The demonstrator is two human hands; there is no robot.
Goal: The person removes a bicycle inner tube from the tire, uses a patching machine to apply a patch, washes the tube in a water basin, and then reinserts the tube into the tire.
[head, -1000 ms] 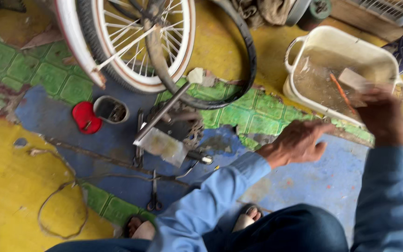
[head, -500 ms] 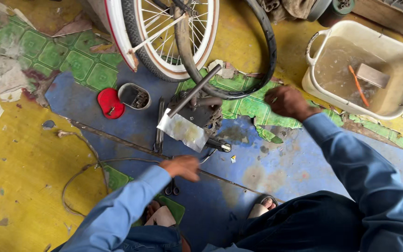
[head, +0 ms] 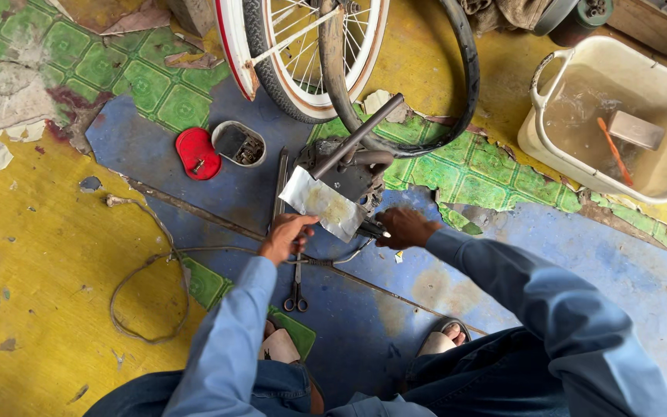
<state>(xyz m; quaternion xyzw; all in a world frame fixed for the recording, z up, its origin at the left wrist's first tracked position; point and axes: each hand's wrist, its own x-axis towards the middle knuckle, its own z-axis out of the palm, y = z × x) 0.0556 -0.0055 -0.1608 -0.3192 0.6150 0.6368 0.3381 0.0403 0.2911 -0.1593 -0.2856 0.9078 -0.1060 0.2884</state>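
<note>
On the blue floor below the bicycle wheel (head: 303,46), the left hand (head: 287,235) pinches the crinkled silver foil sheet (head: 324,204) while the right hand (head: 404,228) closes its grip on a small black tool (head: 374,229) beside it.

A person seen from above wears a long-sleeved light blue shirt, its cuffs reaching both wrists, dark blue trousers, and open sandals. The left hand (head: 287,235) and right hand (head: 404,227) are bare, without gloves.
</note>
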